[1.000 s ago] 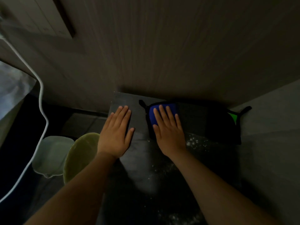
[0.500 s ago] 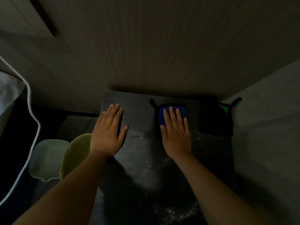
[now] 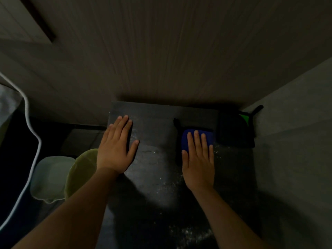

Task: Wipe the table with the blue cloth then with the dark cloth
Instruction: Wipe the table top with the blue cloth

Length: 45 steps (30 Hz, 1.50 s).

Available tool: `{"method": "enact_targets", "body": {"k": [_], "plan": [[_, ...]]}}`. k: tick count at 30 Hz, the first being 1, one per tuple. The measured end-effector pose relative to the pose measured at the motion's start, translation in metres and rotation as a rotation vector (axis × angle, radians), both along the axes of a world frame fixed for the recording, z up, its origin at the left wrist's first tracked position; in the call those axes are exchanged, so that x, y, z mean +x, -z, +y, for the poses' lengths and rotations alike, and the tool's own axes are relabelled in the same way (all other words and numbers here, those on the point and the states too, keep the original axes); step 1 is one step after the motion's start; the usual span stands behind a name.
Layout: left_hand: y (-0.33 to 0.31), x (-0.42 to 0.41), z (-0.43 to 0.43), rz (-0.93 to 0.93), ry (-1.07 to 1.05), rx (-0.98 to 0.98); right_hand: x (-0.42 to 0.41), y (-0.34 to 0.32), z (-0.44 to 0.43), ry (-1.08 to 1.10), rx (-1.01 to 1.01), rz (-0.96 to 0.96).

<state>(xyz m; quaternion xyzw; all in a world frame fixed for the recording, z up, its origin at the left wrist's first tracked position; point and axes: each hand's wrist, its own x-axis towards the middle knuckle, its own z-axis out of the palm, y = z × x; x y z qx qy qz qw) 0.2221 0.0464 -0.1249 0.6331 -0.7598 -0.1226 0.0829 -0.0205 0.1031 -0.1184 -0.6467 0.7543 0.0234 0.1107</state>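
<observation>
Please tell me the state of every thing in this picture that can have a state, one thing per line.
left hand: flat on the table, holds nothing
right hand: flat, pressing the blue cloth
blue cloth: under the fingers
dark cloth: untouched, far right corner
table: white specks remain

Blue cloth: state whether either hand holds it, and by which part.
Neither hand grips anything. The right hand lies flat on the blue cloth, palm and fingers pressing its near part onto the table. The left hand rests flat on bare table.
</observation>
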Motion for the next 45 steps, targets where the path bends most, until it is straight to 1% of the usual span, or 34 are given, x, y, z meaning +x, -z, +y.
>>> {"method": "enact_targets", "body": {"k": [33, 37, 45], "plan": [[-0.006, -0.001, -0.001, 0.012, -0.003, 0.024, -0.002, -0.002, 0.008, 0.001, -0.025, -0.009], [-0.007, -0.002, -0.001, 0.020, -0.010, 0.031, -0.010, -0.004, 0.022, 0.039, -0.046, 0.009], [-0.006, -0.001, -0.001, 0.012, -0.001, 0.027, -0.031, -0.005, 0.036, 0.008, -0.033, 0.005]]}}
